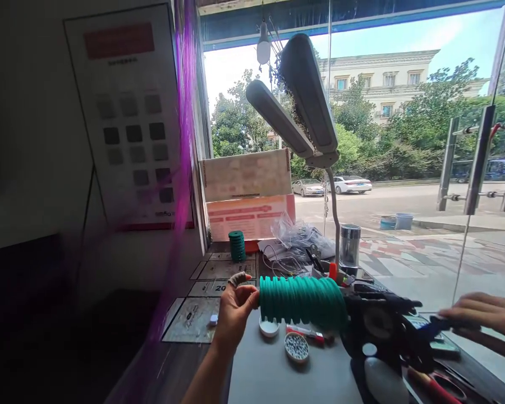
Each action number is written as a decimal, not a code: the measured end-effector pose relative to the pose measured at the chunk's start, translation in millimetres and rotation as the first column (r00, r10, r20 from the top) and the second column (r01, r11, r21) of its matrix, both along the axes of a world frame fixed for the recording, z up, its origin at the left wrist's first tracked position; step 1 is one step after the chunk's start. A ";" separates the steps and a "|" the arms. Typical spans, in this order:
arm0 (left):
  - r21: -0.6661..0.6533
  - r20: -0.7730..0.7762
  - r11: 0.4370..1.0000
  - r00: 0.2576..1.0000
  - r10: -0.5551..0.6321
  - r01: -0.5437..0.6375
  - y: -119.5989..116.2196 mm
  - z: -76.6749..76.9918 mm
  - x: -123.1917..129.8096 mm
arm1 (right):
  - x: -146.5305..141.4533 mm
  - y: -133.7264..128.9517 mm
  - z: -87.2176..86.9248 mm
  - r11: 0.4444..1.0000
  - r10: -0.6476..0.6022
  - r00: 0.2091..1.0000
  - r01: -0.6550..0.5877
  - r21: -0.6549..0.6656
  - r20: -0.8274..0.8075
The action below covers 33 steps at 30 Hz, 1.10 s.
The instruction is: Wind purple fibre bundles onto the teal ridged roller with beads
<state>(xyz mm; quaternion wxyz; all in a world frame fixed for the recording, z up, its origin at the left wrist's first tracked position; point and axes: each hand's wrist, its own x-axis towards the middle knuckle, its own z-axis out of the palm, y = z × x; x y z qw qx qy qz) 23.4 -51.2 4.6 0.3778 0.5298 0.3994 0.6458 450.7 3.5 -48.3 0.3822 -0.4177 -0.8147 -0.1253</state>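
A green ribbed cylinder (303, 301) lies level in the middle of the view. Its right end meets a black device (376, 322) with a round part in its side. At the cylinder's left end, my left hand (234, 306) has thumb and fingers closed on the tip; a greyish wrap covers one finger. Off to the right, my right hand (486, 320) is closed around a dark handle (435, 328) that reaches toward the device; motion blurs it a little. Below the cylinder, a small white dish (297, 347) holds many small silvery beads, beside another white dish (269, 327).
A smaller green ribbed cylinder (236, 246) stands upright at the back. Behind the device rise a two-headed desk lamp (335, 224) and a clear jar (350, 249). Plastic bags (301, 238) lie near the window. Red-handled pliers (435, 387) rest at the lower right.
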 end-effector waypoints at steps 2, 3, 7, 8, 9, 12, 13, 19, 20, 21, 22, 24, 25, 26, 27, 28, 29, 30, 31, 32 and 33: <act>-0.016 -0.037 0.999 0.999 0.031 -0.031 0.8 2.9 0.6 | 0.0 14.7 18.4 0.979 0.103 0.995 -0.103 -0.178 -0.014; -0.022 -0.061 0.999 0.997 0.045 -0.046 0.6 5.0 0.4 | 0.7 19.4 24.1 0.957 0.133 0.991 -0.137 -0.257 -0.032; 0.009 -0.187 0.986 0.968 0.165 -0.166 -7.8 17.7 3.5 | -0.8 11.8 43.3 0.927 0.071 0.991 -0.109 -0.359 -0.117; 0.078 -0.262 0.967 0.931 0.253 -0.241 -11.7 21.7 7.6 | -7.6 3.7 50.3 0.936 0.038 0.989 -0.085 -0.342 -0.140; 0.173 -0.362 0.940 0.869 0.338 -0.294 -16.0 25.9 13.4 | -18.9 -5.9 58.1 0.950 0.008 0.986 -0.060 -0.308 -0.167; 0.399 -0.721 0.899 0.545 0.428 -0.178 -26.2 38.5 37.2 | -77.2 -33.2 78.5 0.970 0.117 0.988 -0.137 -0.201 -0.105; 0.391 -0.810 0.915 0.434 0.394 -0.101 -27.5 42.2 45.1 | -100.4 -39.1 82.0 0.966 0.162 0.986 -0.166 -0.198 -0.035; 0.330 -0.937 0.944 0.130 0.326 0.013 -15.9 56.2 60.1 | -179.7 -36.9 73.7 0.982 0.169 0.981 -0.160 -0.102 0.095; 0.337 -0.936 0.941 0.122 0.331 0.034 -13.7 57.6 58.3 | -181.0 -34.4 72.1 0.981 0.172 0.981 -0.164 -0.100 0.084; 0.343 -0.935 0.938 0.117 0.335 0.054 -12.1 58.8 56.4 | -180.5 -32.4 71.3 0.980 0.176 0.982 -0.168 -0.103 0.073; 0.343 -0.935 0.937 0.114 0.335 0.068 -11.0 59.8 54.6 | -179.1 -31.1 71.2 0.979 0.179 0.982 -0.171 -0.111 0.064; 0.331 -0.940 0.940 0.115 0.321 0.085 -10.2 60.7 52.4 | -176.0 -30.1 72.4 0.975 0.183 0.981 -0.173 -0.142 0.058; 0.322 -0.943 0.943 0.118 0.312 0.083 -10.1 60.7 52.0 | -174.9 -30.0 73.2 0.972 0.182 0.982 -0.170 -0.163 0.058; 0.312 -0.946 0.947 0.121 0.302 0.077 -10.1 60.5 51.9 | -174.2 -29.9 73.9 0.969 0.179 0.982 -0.166 -0.183 0.060; 0.302 -0.949 0.951 0.120 0.293 0.071 -10.0 60.3 52.2 | -174.0 -29.7 74.3 0.967 0.177 0.982 -0.161 -0.199 0.062; 0.294 -0.951 0.954 0.116 0.285 0.066 -9.7 60.3 52.5 | -174.0 -29.5 74.5 0.965 0.176 0.982 -0.159 -0.208 0.064; 0.286 -0.954 0.956 0.112 0.278 0.064 -9.1 60.8 52.7 | -174.3 -29.1 74.5 0.965 0.178 0.982 -0.160 -0.209 0.070; 0.280 -0.956 0.958 0.112 0.272 0.063 -8.3 61.9 52.6 | -174.8 -28.9 74.3 0.966 0.179 0.981 -0.160 -0.201 0.077; 0.273 -0.957 0.960 0.119 0.264 0.065 -7.1 63.7 52.2 | -175.4 -28.8 73.8 0.970 0.181 0.980 -0.163 -0.181 0.088; 0.261 -0.959 0.963 0.132 0.251 0.067 -5.9 66.1 51.4 | -176.0 -28.9 73.2 0.975 0.180 0.979 -0.164 -0.150 0.098; 0.242 -0.962 0.968 0.149 0.230 0.065 -4.8 69.0 50.6 | -176.6 -29.2 72.3 0.981 0.175 0.979 -0.164 -0.107 0.106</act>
